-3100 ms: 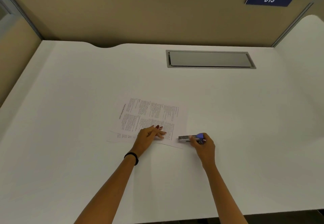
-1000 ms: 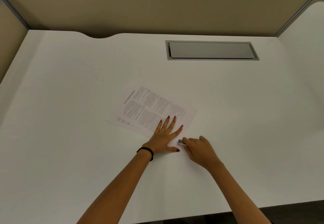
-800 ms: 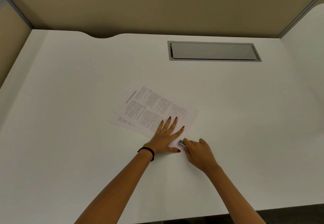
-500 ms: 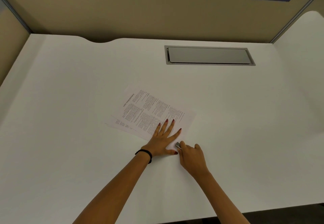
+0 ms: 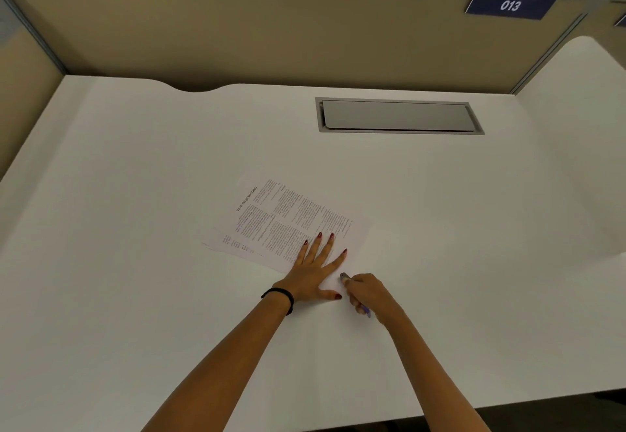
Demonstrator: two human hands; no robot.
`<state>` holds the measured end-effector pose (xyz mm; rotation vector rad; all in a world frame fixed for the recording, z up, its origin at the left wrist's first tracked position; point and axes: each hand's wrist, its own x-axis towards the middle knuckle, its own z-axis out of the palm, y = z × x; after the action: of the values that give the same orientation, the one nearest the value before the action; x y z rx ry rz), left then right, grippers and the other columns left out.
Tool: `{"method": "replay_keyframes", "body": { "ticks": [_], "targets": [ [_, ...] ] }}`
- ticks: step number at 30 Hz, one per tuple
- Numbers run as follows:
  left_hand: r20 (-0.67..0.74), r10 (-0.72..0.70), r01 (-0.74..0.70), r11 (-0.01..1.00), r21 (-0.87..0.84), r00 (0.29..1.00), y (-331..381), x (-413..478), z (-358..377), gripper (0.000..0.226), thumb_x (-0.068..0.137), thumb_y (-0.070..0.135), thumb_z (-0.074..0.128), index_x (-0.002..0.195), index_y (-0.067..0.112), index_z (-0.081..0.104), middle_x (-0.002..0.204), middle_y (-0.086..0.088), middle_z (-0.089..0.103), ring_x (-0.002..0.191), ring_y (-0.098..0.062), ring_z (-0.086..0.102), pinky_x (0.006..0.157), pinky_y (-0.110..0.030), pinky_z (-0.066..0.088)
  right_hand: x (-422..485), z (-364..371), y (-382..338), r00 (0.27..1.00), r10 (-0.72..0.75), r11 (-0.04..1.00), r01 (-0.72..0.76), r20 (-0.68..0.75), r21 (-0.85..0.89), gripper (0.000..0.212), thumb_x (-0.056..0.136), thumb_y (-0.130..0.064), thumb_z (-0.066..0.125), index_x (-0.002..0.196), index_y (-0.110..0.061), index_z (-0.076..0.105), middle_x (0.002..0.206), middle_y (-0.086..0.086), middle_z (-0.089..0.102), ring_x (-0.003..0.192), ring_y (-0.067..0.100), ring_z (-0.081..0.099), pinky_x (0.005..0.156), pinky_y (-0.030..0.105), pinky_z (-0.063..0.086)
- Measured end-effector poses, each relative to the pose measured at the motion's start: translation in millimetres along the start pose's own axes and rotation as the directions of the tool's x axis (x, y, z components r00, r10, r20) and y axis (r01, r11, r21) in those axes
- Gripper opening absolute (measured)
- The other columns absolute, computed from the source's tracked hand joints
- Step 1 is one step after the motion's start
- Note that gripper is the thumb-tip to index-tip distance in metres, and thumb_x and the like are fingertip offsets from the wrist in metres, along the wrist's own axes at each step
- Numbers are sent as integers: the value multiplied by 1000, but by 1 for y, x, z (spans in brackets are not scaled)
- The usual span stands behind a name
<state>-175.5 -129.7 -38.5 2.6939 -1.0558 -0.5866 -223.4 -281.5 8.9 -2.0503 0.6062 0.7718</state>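
While left hand [image 5: 313, 274], fingers spread flat, pins printed sheets [image 5: 291, 221] mid-frame on desk [image 5: 135, 194], right hand [image 5: 367, 293] curls fingers round stapler [image 5: 345, 277] at sheets' lower corner; paper light, floppy, likely slides. Best held beside corner.

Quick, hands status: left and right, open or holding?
Left hand: open, pressing flat on the printed sheets.
Right hand: gripping a small stapler at the sheets' corner.

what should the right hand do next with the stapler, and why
Probably squeeze the small silver-and-blue metal stapler shut. The right hand grips it with its nose at the near edge of the printed white paper sheets, and the left hand lies flat on them, fingers spread, pinning them in place.
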Motion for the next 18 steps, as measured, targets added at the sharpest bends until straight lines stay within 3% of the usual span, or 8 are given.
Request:
{"method": "replay_keyframes", "body": {
  "ticks": [3,5,7,8,10,14,18],
  "targets": [
    [-6,2,-2,1000,-6,1000,-1,0,0,94,81,66,48,145,29,-11,154,-11,-25,138,-33,-29,109,-49,-21,3,-12,-2,982,85,964,-123,169,234,39,94,-20,46,57,-9,43,46,5,47,25,11,39,31,17,31],
    [-4,10,-10,1000,-6,1000,-2,0,0,94,81,66,48,145,29,-11,154,-11,-25,138,-33,-29,109,-49,-21,3,-14,-1,988,40,968,-76,152,237,36,94,-20,46,60,-8,45,49,6,49,28,12,42,32,17,35],
    [4,14,-14,1000,-2,1000,-3,1,1,95,81,65,48,144,29,-12,154,-11,-25,138,-32,-30,109,-49,-21,-2,-11,5,994,-102,995,102,-28,-22,34,94,-28,45,68,-7,50,55,5,53,36,14,47,39,21,38],
    [6,18,-18,1000,0,1000,-4,2,1,95,81,65,48,144,29,-12,154,-11,-25,138,-32,-30,109,-49,-21,-4,-10,9,969,-214,958,183,-122,-222,32,95,-31,43,75,-8,52,57,3,54,42,17,48,44,23,38],
    [18,34,-34,999,9,999,-5,3,0,95,81,65,49,144,30,-12,154,-10,-25,138,-32,-30,108,-49,-21,-7,-10,18,887,-435,784,287,-157,-550,26,97,-31,39,90,-10,53,65,5,60,53,22,54,53,28,39],
    [45,78,-78,997,11,996,-9,6,-3,96,80,64,52,144,31,-11,154,-9,-26,137,-31,-30,108,-47,-23,-5,-15,25,781,-624,540,429,-2,-724,22,97,-29,36,103,-14,52,87,5,69,70,25,60,66,26,28],
    [71,125,-127,991,37,990,-11,9,-7,97,80,62,54,145,29,-9,154,-10,-24,138,-32,-29,109,-49,-20,-1,-17,26,722,-685,415,499,100,-761,23,97,-32,34,100,-16,51,87,5,69,68,25,56,69,26,23]
  ]
}}
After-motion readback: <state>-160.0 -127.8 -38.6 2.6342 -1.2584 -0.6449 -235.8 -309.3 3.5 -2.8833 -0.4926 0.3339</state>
